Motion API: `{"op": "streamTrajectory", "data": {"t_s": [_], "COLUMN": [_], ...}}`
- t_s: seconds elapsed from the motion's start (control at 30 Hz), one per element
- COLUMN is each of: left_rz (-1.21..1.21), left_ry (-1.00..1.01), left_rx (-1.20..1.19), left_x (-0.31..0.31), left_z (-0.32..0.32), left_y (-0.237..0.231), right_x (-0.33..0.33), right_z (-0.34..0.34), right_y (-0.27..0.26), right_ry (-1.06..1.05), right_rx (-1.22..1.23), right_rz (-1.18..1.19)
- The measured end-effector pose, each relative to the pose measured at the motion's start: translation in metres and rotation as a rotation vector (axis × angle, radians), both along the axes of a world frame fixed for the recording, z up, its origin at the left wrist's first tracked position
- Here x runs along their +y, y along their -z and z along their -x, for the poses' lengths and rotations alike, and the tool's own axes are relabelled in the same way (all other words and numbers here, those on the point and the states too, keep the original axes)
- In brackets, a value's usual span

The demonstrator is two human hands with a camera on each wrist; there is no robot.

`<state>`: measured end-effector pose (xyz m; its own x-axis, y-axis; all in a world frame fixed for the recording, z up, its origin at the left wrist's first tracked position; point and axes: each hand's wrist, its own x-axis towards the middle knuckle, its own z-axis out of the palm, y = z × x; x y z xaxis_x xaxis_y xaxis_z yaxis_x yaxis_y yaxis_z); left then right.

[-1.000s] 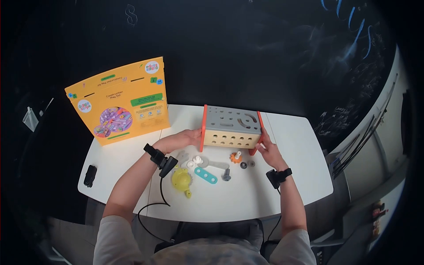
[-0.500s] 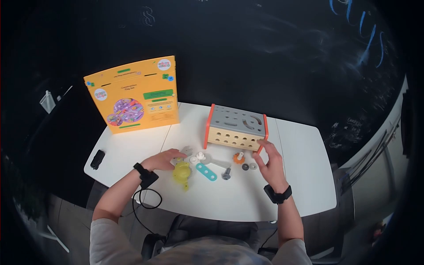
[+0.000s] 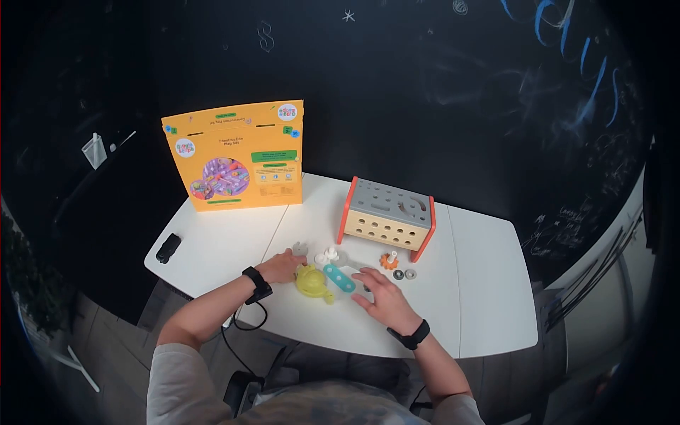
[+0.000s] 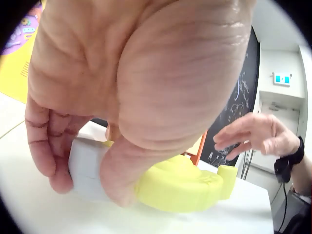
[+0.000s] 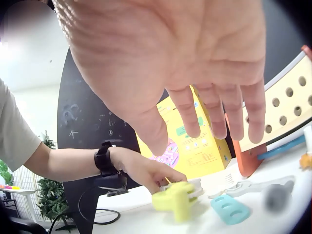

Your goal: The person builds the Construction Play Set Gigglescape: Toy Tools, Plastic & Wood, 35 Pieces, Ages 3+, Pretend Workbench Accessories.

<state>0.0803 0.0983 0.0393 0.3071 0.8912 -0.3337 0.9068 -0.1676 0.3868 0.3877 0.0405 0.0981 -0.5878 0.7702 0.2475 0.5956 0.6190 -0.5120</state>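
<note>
- Our yellow-green toy (image 3: 312, 282) lies on the white table (image 3: 489, 283), its long axis slanting in the head view from the left hand (image 3: 281, 268) down rightward, the knobbed end pointing towards the person.
- Our left thumb and fingers pinch a grey piece (image 4: 87, 170) at the toy's far end, covering part of that end.
- Our right hand (image 3: 389, 304) hovers with fingers extended and holds nothing, near the teal strip (image 3: 339, 278), which slants much the same way.
- Beyond lie white pieces (image 3: 331, 253), an orange gear (image 3: 387, 262) and two small rings (image 3: 404, 274); the holed toy bench (image 3: 389, 216) stands behind them, the yellow carton (image 3: 269, 163) back left.
- From the head, our right hand hides most of a grey bolt (image 5: 277, 198); the right wrist view shows it, blurred, before the grey wrench (image 5: 261, 186).
- Only that wrist view shows us a blue bar (image 5: 282, 147) low at the bench.
</note>
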Motion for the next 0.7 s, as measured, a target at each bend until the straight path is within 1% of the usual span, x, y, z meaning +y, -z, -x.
{"op": "streamTrajectory", "data": {"t_s": [0.03,0.1,0.13,0.2,0.23,0.3,0.33,0.4,0.43,0.5,0.63,0.7], "left_rz": [-0.004,0.002,0.004,0.085,0.086,0.232,0.228,0.475,0.477,0.550,0.550,0.388], "left_ry": [0.002,0.120,0.128,0.272,0.282,0.349,0.357,0.305,0.313,0.335,0.328,0.481], "left_rx": [-0.002,-0.058,-0.062,-0.144,-0.146,-0.180,-0.178,-0.319,-0.315,-0.352,-0.305,-0.336], "left_x": [0.000,-0.001,-0.001,-0.001,-0.002,-0.003,-0.004,-0.005,-0.004,-0.002,0.013,0.022], "left_z": [0.001,0.003,0.003,0.003,-0.001,-0.008,-0.011,-0.016,-0.018,-0.024,-0.036,-0.040], "left_y": [-0.005,-0.016,-0.022,-0.038,-0.044,-0.057,-0.062,-0.066,-0.066,-0.066,-0.073,-0.072], "right_x": [-0.001,-0.005,-0.007,-0.011,-0.013,-0.016,-0.014,-0.010,-0.009,-0.009,-0.001,0.004], "right_z": [0.003,0.010,0.014,0.021,0.024,0.025,0.023,0.018,0.016,0.012,0.000,-0.008], "right_y": [0.000,0.000,0.000,0.001,-0.001,-0.009,-0.007,0.002,0.004,0.008,0.012,0.004], "right_ry": [0.002,-0.024,-0.016,-0.055,-0.045,-0.068,-0.061,-0.095,-0.087,-0.046,0.001,0.060], "right_rx": [-0.002,0.012,0.009,0.052,0.049,0.147,0.147,0.235,0.237,0.348,0.403,0.439], "right_rz": [-0.004,0.001,0.003,-0.061,-0.061,0.069,0.064,0.019,0.018,0.040,0.030,-0.008]}}
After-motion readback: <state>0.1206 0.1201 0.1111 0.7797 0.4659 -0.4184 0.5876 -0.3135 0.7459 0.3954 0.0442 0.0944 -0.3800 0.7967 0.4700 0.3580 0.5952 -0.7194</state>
